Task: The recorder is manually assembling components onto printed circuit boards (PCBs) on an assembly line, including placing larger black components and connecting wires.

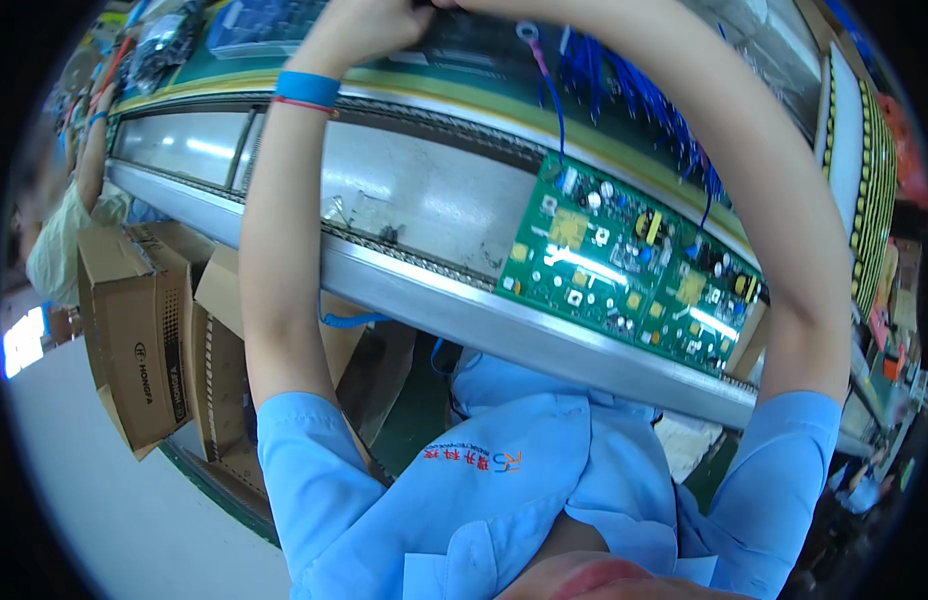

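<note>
My left hand (376,32), below a blue wristband, reaches the top edge of the head view. Its fingers look curled, but the edge cuts them off, so anything held is hidden. Just beside it, only a sliver of my right hand (468,4) shows; its fingers are out of sight. Closer to me, a green circuit board panel (639,285) full of components rests across the rails of the line. From its far left corner a blue wire (560,110) rises to a ring terminal (528,33). Several blue wires (624,80) hang in a bunch between my forearms.
A metal conveyor rail (434,300) runs between me and the work. Cardboard boxes (134,340) stand at the left. Beyond them, another person's arm (92,150) reaches toward the line. A blue plastic tray (254,28) lies at the far left, and a yellow-edged rack (864,180) stands at the right.
</note>
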A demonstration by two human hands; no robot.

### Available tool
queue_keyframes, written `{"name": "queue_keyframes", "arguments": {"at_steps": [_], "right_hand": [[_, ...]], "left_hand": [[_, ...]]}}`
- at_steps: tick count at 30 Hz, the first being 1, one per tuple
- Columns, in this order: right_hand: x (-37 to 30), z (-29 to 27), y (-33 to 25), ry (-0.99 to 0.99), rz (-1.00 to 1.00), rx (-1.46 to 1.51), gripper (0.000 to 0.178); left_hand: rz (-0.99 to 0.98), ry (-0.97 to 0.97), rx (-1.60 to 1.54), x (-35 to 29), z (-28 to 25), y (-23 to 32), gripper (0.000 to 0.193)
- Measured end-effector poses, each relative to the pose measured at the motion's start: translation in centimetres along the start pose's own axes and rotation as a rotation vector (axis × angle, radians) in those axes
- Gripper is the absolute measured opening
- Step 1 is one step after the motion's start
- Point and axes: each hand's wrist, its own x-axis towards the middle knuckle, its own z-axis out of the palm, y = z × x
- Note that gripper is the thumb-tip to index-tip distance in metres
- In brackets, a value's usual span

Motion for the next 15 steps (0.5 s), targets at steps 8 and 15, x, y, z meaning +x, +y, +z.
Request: {"name": "queue_keyframes", "arguments": {"at_steps": [8, 15], "right_hand": [[2.9, 2.3, -1.8, -0.26, 0.044, -0.169, 0.034], [1.7, 1.9, -0.6, -0.132, 0.025, -0.096, 0.032]], "left_hand": [[-0.123, -0.133, 0.065, -0.9, -2.4, 1.4, 0.054], [-0.113, -0.066, 0.049, -1.5, -1.3, 1.5, 0.064]]}}
